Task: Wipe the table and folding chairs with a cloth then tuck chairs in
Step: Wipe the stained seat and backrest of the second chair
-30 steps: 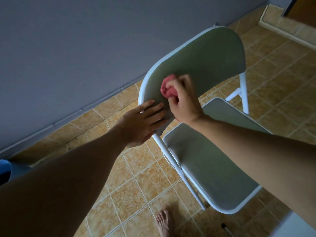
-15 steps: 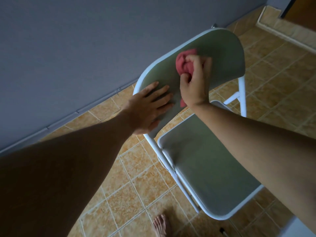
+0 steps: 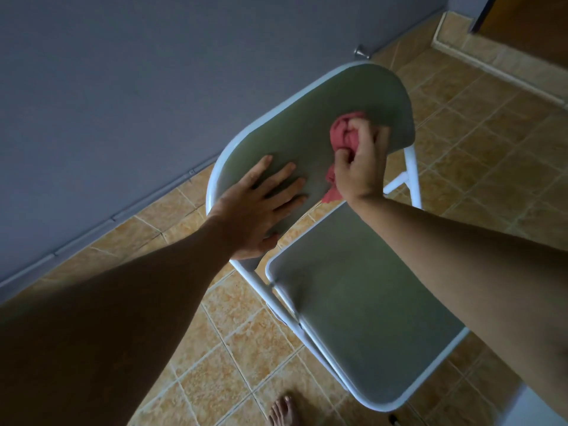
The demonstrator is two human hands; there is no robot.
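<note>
A white-framed folding chair stands open on the tiled floor, with a grey-green backrest [image 3: 310, 124] and seat [image 3: 356, 315]. My left hand [image 3: 261, 207] lies flat with straight fingers on the lower left of the backrest, its thumb under the backrest's bottom edge. My right hand [image 3: 362, 167] grips a bunched red cloth [image 3: 344, 133] and presses it against the right part of the backrest. A corner of the cloth hangs below my right wrist.
A grey wall [image 3: 123, 87] runs close behind the chair, with a cable duct along its base. A bare foot [image 3: 284, 410] stands on the floor in front of the chair. A pale surface's corner [image 3: 541, 407] shows at the bottom right. A tiled step [image 3: 491, 53] rises at the far right.
My right hand has moved the cloth across the backrest from its left side toward its right. My left hand stays flat on the backrest's lower left.
</note>
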